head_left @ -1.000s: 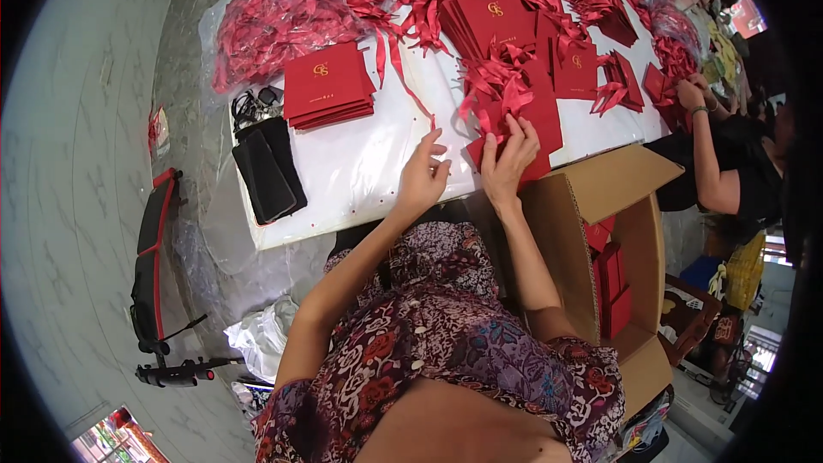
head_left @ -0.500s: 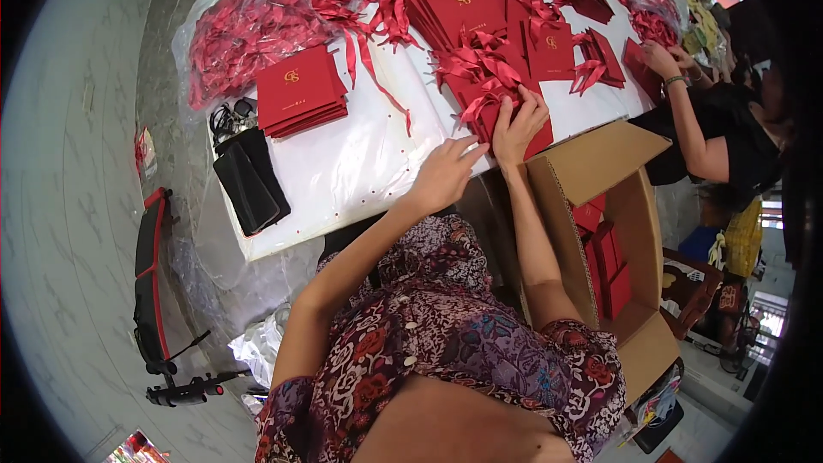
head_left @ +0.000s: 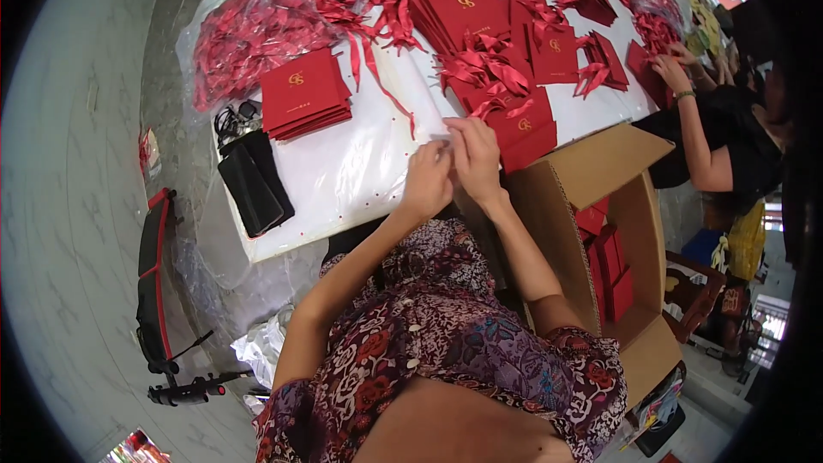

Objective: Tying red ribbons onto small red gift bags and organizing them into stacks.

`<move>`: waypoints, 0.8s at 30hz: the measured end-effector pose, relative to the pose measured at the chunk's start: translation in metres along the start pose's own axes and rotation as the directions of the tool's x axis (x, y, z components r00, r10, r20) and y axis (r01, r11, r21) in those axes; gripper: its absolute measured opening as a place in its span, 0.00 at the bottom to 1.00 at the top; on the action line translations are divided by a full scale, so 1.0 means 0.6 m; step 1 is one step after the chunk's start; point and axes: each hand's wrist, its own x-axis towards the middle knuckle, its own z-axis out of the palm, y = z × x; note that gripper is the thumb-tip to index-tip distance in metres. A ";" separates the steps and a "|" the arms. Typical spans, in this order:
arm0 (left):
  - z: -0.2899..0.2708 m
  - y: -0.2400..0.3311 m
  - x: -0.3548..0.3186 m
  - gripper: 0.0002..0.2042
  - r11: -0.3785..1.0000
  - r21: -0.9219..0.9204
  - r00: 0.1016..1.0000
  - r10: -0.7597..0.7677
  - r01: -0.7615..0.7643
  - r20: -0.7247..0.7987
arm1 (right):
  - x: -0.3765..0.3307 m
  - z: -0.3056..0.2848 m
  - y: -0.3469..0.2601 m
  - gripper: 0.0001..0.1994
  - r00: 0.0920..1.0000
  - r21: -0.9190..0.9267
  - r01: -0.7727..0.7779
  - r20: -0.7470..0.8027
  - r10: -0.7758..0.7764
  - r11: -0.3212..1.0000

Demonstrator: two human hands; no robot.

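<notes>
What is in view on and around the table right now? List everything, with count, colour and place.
table: one, white plastic-covered, upper centre
stack of red booklets: one stack, red with gold emblem, table left
more red booklets: several stacks, red, table centre and right
ribbon bows: many, red, loose over the booklets
bag of ribbons: one, clear plastic with red inside, table far left
black pouches: two, black, table's near left corner
cardboard box: one, brown, open, right of the person, red boxes inside
co-worker's hand: one, far right edge
left hand: fingers pinching a small pale item at the table edge
right hand: fingers meeting the left hand's
</notes>
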 end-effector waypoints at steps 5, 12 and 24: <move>-0.067 -0.043 -0.011 0.22 0.985 0.130 0.974 -0.080 0.109 -0.211 | 0.029 0.095 0.011 0.14 0.972 0.081 0.002 0.234 -0.021 0.997; -0.205 -0.093 0.028 0.28 0.836 0.485 0.917 -0.050 0.255 -0.396 | 0.000 0.123 0.020 0.13 0.923 -0.092 0.079 0.382 -0.038 0.993; -0.219 -0.095 -0.059 0.22 0.810 0.569 0.961 0.029 0.139 -0.276 | -0.019 0.073 -0.021 0.07 0.961 0.031 0.044 0.273 -0.050 0.999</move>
